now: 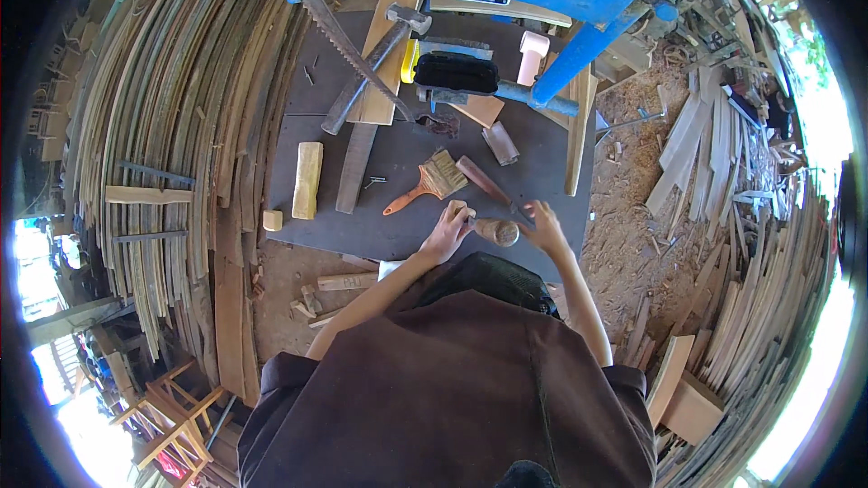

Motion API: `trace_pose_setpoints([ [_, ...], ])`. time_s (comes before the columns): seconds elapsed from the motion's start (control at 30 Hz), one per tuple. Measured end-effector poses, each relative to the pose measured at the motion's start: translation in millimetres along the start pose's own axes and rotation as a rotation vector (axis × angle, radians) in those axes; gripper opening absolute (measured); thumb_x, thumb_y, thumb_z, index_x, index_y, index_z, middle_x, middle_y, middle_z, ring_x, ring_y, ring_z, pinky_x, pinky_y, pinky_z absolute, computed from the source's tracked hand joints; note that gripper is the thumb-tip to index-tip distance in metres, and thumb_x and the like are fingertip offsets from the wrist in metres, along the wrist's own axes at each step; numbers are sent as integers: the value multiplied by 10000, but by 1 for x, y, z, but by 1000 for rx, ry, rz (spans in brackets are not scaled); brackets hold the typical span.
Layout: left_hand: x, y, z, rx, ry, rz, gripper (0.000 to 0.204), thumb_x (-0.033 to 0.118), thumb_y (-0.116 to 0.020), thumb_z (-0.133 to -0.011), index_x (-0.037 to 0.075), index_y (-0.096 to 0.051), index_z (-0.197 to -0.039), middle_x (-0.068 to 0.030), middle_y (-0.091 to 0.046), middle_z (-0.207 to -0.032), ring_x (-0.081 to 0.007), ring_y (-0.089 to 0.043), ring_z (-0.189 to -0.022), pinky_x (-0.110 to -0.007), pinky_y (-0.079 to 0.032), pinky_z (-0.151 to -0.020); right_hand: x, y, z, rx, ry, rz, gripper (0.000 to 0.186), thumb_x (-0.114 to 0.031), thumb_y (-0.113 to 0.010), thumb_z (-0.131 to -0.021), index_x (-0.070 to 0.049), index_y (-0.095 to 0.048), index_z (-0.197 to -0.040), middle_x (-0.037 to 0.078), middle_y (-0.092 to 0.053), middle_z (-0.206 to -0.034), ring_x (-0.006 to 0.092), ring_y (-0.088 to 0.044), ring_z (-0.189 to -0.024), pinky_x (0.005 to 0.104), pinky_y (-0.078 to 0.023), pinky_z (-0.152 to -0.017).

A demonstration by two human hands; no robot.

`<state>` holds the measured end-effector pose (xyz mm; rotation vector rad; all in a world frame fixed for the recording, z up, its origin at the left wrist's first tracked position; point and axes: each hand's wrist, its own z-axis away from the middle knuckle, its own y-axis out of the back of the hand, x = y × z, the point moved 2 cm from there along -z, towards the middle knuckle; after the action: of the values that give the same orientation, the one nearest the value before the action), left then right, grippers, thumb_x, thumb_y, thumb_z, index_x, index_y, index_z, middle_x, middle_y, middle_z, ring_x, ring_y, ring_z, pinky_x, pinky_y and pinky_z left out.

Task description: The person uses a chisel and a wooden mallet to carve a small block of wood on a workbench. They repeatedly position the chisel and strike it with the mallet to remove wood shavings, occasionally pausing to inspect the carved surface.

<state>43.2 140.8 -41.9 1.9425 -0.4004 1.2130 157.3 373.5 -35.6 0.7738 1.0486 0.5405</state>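
Observation:
My left hand point(449, 230) is closed around a short wooden piece with a thick, rounded end point(496, 232), a mallet or turned handle by its shape, just above the table's near edge. To its right, my right hand point(546, 229) has its fingers curled at the dark narrow end of a long flat brown tool point(484, 179); its exact kind is unclear. That tool slants away to the far left. Beyond my left hand lies a paintbrush point(429, 182) with an orange-brown handle and pale bristles. A small metal block point(501, 143) rests beyond the brown tool.
The dark table point(307, 208) bears a wooden block point(307, 181), a hammer point(384, 59), a saw blade point(348, 50) and several nails point(374, 182). A blue machine frame point(561, 63) overhangs the far side. Stacked planks point(154, 163) line the left; wood scraps point(687, 145) litter the right.

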Motion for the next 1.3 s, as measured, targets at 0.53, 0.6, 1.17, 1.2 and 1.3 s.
trace_pose_setpoints([
  [0.53, -5, -1, 4, 10, -38, -54, 461, -120, -624, -734, 65, -461, -1124, -154, -443, -1070, -366, -503, -1040, -424, -448, -890, -52, 54, 29, 228, 38, -303, 134, -137, -544, -954, -12, -573, -993, 150, -569, -674, 266, -534, -559, 366, -427, -547],
  [0.6, -2, 0, 2, 23, -37, -36, 353, -29, -640, -800, 69, -484, -1101, -150, -449, -1067, -367, -512, -1020, -437, -457, -869, -81, 90, 54, 315, 2, -384, 127, -126, -566, -943, -10, -602, -977, 109, -552, -675, 192, -481, -552, 312, -395, -528],
  [1.17, -14, -4, 4, -40, -32, -91, 426, -65, -633, -766, 79, -476, -1135, -161, -447, -1122, -397, -509, -1060, -460, -458, -903, -145, 172, 142, 423, 456, -363, 137, 3, -698, -774, 59, -626, -876, 87, -534, -631, 170, -440, -521, 302, -331, -471],
  [1.2, -20, -8, 2, -57, -31, -132, 426, -65, -633, -766, 78, -475, -1135, -160, -447, -1122, -396, -509, -1061, -459, -458, -902, -148, 170, 140, 372, 400, -296, 145, -2, -701, -768, 64, -624, -871, 95, -538, -629, 176, -445, -522, 303, -335, -472],
  [1.3, -15, -7, 6, -55, -3, -52, 417, -64, -635, -767, 76, -480, -1128, -154, -451, -1113, -387, -514, -1057, -452, -455, -900, -147, 170, 137, 359, 394, -218, 147, 1, -686, -747, 88, -620, -846, 118, -550, -626, 190, -461, -524, 302, -350, -476],
])
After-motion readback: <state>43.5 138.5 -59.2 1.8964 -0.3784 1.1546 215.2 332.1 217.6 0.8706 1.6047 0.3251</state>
